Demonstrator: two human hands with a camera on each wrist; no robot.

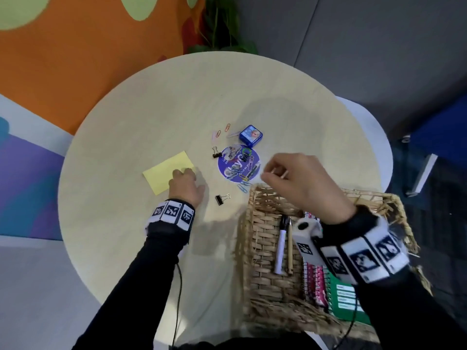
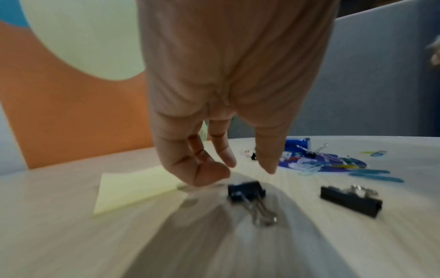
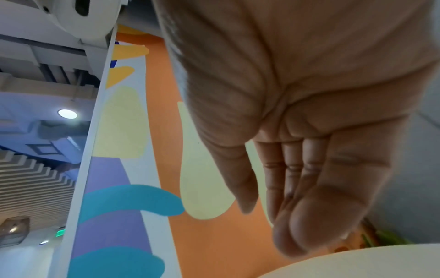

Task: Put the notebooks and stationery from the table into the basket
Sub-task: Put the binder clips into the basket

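Note:
A yellow sticky-note pad lies left of centre on the round table. My left hand hangs over its near corner with fingers loosely curled, holding nothing. In the left wrist view a black binder clip lies just under those fingertips, and a second clip lies to the right. My right hand hovers over the far rim of the wicker basket, relaxed, with nothing seen in it. The basket holds a marker, a wooden pen and spiral notebooks.
A blue box, a purple round disc with paper clips on it, loose paper clips and a third binder clip lie mid-table. A white chair stands beyond the table's right edge.

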